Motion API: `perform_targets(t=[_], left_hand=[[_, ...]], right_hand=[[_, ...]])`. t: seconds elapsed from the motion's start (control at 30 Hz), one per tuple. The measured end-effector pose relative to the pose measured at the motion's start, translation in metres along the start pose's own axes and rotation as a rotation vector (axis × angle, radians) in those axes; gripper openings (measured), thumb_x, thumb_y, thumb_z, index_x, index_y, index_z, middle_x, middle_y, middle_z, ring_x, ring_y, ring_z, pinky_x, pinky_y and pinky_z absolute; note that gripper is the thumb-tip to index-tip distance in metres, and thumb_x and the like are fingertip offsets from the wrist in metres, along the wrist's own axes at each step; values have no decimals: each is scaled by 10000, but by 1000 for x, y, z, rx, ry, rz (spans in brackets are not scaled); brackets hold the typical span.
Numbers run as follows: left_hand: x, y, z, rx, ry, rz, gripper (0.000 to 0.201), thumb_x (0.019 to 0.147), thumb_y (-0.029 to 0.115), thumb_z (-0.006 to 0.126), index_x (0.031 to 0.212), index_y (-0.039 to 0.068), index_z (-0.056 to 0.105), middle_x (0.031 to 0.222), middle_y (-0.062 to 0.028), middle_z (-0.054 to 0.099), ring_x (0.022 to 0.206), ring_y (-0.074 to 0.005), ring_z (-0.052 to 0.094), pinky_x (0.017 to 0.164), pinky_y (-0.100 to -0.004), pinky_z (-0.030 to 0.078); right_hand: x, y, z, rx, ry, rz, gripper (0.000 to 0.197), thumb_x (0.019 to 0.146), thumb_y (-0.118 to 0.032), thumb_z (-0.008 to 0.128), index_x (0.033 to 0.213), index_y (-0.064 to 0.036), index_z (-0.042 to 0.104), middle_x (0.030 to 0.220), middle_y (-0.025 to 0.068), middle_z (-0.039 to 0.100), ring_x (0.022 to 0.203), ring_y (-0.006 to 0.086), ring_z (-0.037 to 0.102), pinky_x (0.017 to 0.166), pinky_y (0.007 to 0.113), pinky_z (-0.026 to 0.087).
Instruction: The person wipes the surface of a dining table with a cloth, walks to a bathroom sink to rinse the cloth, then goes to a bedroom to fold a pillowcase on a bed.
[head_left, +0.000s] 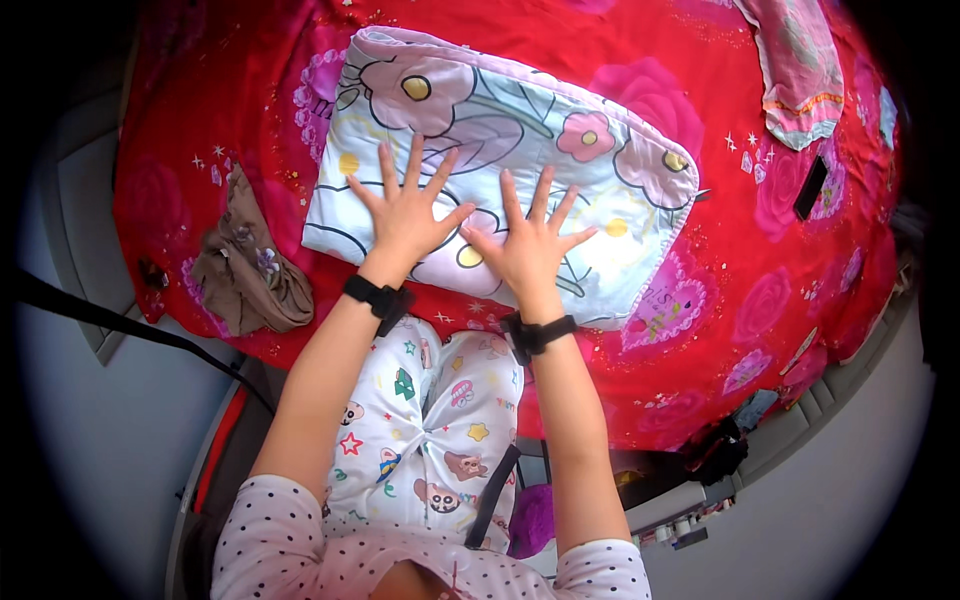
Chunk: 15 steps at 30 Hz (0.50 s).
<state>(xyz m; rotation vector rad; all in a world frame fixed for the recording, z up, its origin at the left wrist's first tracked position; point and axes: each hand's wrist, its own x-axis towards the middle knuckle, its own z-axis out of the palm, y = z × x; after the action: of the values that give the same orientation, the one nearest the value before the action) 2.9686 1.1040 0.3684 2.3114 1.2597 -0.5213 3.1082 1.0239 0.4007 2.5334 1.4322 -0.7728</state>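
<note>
A folded quilt (620, 255), pale blue and white with pink flowers, lies spread before me on a bed with a red flowered sheet (700, 215). Flat on its left half rests my left hand (405, 210), fingers spread apart. My right hand (530, 240) presses on the middle of the quilt in the same way, its fingers also splayed. Neither hand grips anything. Each wrist wears a black strap. The quilt's rounded folded edge runs along its far side and right end.
To the left lies a crumpled brown cloth (255, 270) with a floral patch. A pink patterned cloth (800, 75) is at the far right, with a small black flat object (812, 188) below it. A purple item (531, 520) sits beneath the bed's near edge.
</note>
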Motion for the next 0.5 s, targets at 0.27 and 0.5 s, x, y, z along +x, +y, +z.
perform_targets(t=[0.27,0.5], left_hand=[[6,2,9,-61,-39,-6,712,690,626,524,1321,378,309,1459,-62,61,1297,-438,40,831,-764,79],[-41,-14,37,-10,75,87,662,753,623,447,1340,380,263,1458,-79,65,1315,-391,27,874,-731,-4]], right_hand=[[0,-4,8,36,-82,26,738,613,-587,615,1269,-318,410,1425,110,179,1280,443,105,823,771,48],[-48,-4,34,42,-41,-81,730,615,-623,591,1265,-340,414,1428,72,187,1300,399,90,853,756,12]])
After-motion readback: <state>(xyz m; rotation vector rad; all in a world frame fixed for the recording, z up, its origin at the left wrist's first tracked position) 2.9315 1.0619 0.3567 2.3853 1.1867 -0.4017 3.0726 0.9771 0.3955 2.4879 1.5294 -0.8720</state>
